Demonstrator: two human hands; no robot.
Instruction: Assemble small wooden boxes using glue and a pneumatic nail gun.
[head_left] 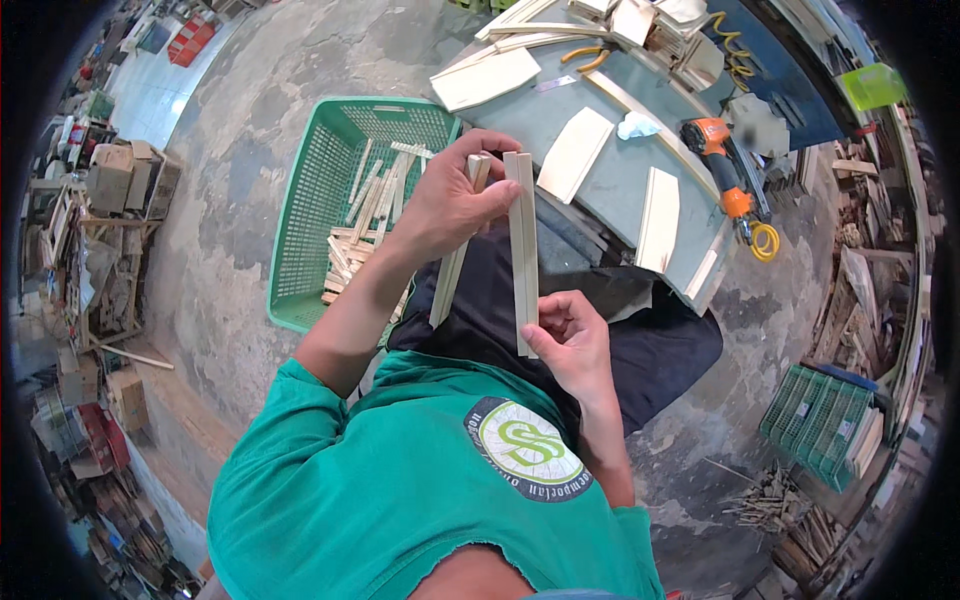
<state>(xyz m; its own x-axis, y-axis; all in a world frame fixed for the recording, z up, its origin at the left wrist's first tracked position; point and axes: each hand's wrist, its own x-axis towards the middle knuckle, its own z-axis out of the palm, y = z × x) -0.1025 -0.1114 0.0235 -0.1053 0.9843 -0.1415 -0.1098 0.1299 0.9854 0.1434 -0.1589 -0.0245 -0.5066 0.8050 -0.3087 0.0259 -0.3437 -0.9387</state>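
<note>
My left hand [448,200] is closed around a pale wooden strip [450,280] that hangs down over my lap. Its thumb also presses near the top of a second piece, a wooden strip with a lengthwise groove or seam [522,250]. Near the bottom of that second strip, my right hand [575,345] pinches it between thumb and curled fingers. Both strips are roughly upright and side by side, apart from each other. Left of my left forearm, a green plastic basket [305,225] holds several loose wooden sticks [372,205].
A grey worktable [610,190] ahead bears flat wooden pieces [575,150], an orange nail gun [712,140], orange-handled pliers [588,57] and a white scrap [637,125]. A green crate [818,415] stands right, near scrap sticks [780,500]. Boxes [110,180] pile up at left.
</note>
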